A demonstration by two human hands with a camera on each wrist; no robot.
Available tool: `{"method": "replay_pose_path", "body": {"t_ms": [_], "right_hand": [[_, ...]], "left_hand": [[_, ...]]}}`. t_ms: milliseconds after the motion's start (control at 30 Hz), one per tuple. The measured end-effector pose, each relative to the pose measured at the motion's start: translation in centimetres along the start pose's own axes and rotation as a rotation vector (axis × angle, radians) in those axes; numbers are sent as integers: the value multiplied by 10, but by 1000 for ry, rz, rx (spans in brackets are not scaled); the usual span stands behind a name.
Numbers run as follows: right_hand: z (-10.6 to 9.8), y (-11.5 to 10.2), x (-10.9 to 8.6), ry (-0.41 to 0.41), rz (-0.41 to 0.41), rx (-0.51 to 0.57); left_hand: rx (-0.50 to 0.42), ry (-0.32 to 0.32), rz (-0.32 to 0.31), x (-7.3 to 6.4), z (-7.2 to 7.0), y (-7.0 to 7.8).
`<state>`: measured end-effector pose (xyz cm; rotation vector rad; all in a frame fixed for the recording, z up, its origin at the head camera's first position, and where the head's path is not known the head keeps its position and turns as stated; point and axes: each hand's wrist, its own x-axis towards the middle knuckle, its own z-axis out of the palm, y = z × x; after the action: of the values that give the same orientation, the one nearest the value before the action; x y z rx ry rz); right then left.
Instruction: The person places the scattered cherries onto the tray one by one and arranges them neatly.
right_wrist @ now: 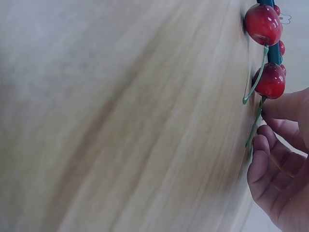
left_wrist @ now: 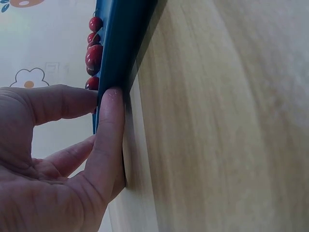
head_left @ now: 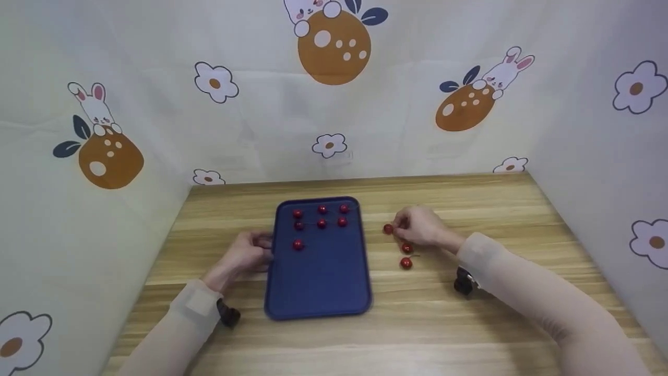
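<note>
A blue tray [head_left: 318, 282] lies on the wooden table. Several red cherries stand in its far half: two rows at the far end and a single cherry [head_left: 298, 244] nearer. My left hand [head_left: 248, 253] grips the tray's left edge; in the left wrist view one finger [left_wrist: 111, 111] lies along the outer wall, another digit reaches over the rim. Right of the tray, my right hand [head_left: 421, 225] pinches a cherry [head_left: 388, 228] at its fingertips; its stem is hidden. Two loose cherries, one farther [head_left: 407, 248] and one nearer [head_left: 406, 262], lie beside that hand, green stems showing in the right wrist view.
Pale fabric walls [head_left: 261, 125] printed with rabbits, oranges and flowers enclose the table [head_left: 433, 334] at the back and on both sides. Dark wrist devices sit under the left sleeve [head_left: 195, 308] and the right sleeve [head_left: 496, 261].
</note>
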<state>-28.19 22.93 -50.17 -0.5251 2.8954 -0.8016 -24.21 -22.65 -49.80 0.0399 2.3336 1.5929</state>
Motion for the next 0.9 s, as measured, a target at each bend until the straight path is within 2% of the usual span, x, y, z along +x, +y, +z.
{"method": "replay_pose_path", "body": {"t_ms": [333,900], "right_hand": [[0,0,2,25,-63,49],[-2,-16,2,73,-33,141]], "left_hand": [[-47,-32,19,1,0,-2],[-74,-40,-9,3,1,-2]]}}
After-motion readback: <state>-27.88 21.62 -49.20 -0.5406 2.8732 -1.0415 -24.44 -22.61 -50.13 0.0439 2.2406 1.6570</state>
